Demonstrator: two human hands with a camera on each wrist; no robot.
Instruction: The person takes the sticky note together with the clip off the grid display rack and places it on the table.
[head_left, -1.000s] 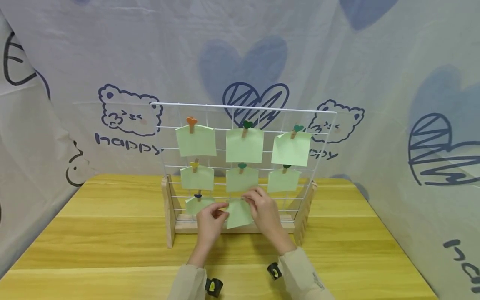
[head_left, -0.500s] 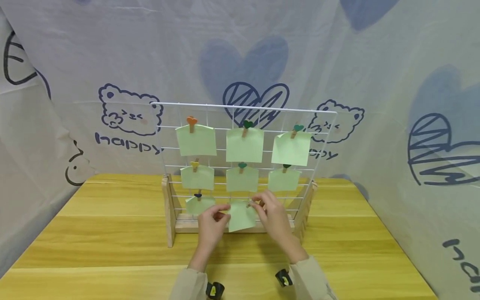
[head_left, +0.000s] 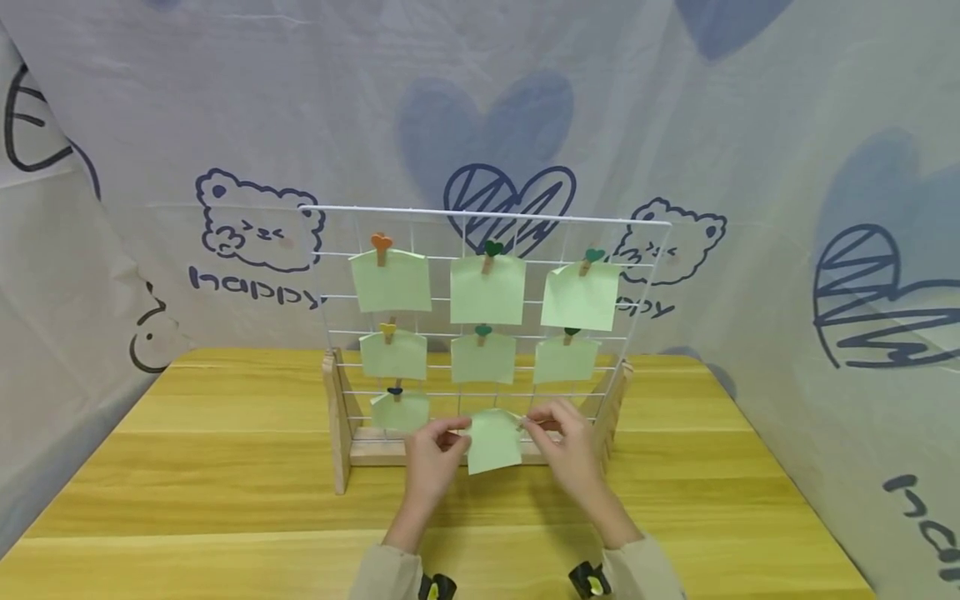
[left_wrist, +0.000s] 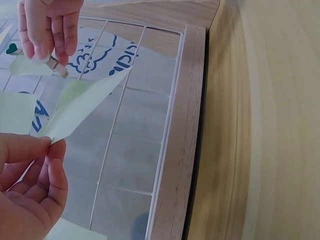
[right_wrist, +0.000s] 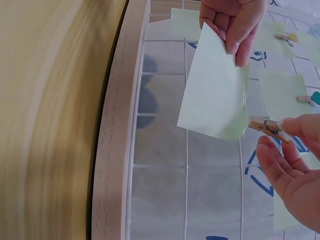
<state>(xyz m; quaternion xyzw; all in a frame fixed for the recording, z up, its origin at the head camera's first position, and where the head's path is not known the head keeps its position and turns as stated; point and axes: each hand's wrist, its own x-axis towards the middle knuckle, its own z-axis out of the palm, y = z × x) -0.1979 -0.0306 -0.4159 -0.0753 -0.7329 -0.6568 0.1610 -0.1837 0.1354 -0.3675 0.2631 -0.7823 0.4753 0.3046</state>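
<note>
In the head view my left hand (head_left: 431,468) pinches a pale green paper note (head_left: 494,443) at its left edge, in front of the grid's bottom row. Just right of that note, my right hand (head_left: 576,458) pinches a small wooden clothespin (right_wrist: 267,128) between thumb and fingers. The clothespin's tip is close to the note's edge but apart from it in the right wrist view. Behind the note stands a white wire grid (head_left: 480,213). Several more green notes hang on it, such as a top-row note (head_left: 487,292), each under a heart-topped clothespin (head_left: 493,248).
Wooden feet (head_left: 337,425) and a wooden base bar (head_left: 371,454) hold the grid upright on a yellow wooden table (head_left: 187,467). A patterned cloth (head_left: 262,100) hangs behind. A black band (head_left: 437,587) is near the left sleeve (head_left: 386,573).
The note and both hands have moved right and down, away from the grid. My right hand with the clothespin has drawn off from the note's top right corner.
</note>
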